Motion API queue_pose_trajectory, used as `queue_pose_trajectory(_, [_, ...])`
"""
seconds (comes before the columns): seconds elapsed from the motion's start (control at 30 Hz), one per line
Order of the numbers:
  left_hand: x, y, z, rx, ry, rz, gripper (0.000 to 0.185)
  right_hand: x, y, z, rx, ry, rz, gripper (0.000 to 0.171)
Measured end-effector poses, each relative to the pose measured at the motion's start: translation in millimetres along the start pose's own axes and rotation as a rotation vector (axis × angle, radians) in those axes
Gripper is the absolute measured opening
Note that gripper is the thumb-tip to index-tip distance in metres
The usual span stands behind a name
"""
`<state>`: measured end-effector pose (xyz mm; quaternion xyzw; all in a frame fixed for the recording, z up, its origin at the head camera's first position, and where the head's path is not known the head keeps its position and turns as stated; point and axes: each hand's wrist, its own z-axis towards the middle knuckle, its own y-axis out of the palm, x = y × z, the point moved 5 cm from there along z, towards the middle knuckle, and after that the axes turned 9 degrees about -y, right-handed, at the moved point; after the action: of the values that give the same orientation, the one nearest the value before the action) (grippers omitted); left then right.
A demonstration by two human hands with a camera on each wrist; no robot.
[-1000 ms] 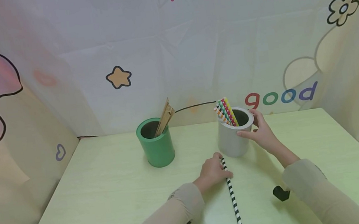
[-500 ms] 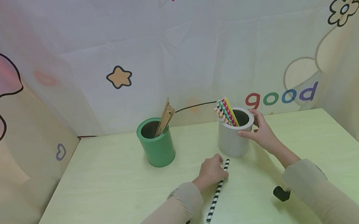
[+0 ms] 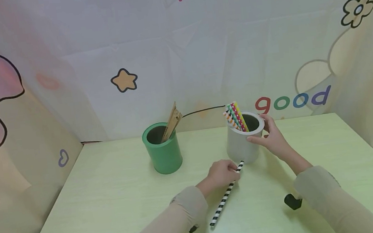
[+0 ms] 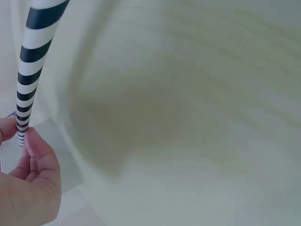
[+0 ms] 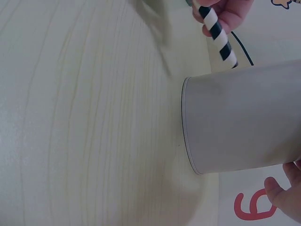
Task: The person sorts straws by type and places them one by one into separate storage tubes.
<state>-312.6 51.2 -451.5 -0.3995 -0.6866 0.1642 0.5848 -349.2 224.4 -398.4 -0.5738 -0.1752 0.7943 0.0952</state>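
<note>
A black-and-white striped straw [image 3: 222, 203] is pinched between the thumb and fingers of my left hand [image 3: 222, 173], near its upper end. It slants over the table, its top end overlapping the base of a pale grey cup [image 3: 241, 148] in the head view. In the right wrist view the straw [image 5: 217, 33] ends close beside the cup wall [image 5: 244, 117]. My right hand [image 3: 274, 140] grips the cup at its rim, thumb in front and fingers behind. Several patterned straws [image 3: 237, 117] lean at the left side inside the cup, their lower ends hidden.
Left of the grey cup stands a green cup [image 3: 165, 158] with wooden ruler-like strips [image 3: 172, 124] leaning in it. A printed cloth backdrop [image 3: 164, 49] rises behind the pale wooden table [image 3: 113, 203]. A small black block [image 3: 293, 201] shows by the right sleeve.
The striped straw has swung, its lower end going left and its upper end right towards the grey cup. My left hand has moved slightly forward with it; my right hand and the cup have stayed put.
</note>
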Motion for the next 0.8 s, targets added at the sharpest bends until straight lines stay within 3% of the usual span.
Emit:
queue_pose_trajectory(0.13, [11.0, -4.7, -3.2, -0.065, 0.003, -0.052, 0.014, 0, 0, 0, 0.001, 0.002, -0.002, 0.088])
queue_pose_trajectory(0.43, [42.5, -40.3, -15.8, -0.069, 0.095, -0.178, 0.017, 0, 0, 0, 0.0, 0.004, -0.002, 0.087])
queue_pose_trajectory(0.8, [72.3, -109.9, -19.1, 0.094, 0.156, -0.434, 0.017, 1, 1, 0, -0.002, 0.004, 0.012, 0.088])
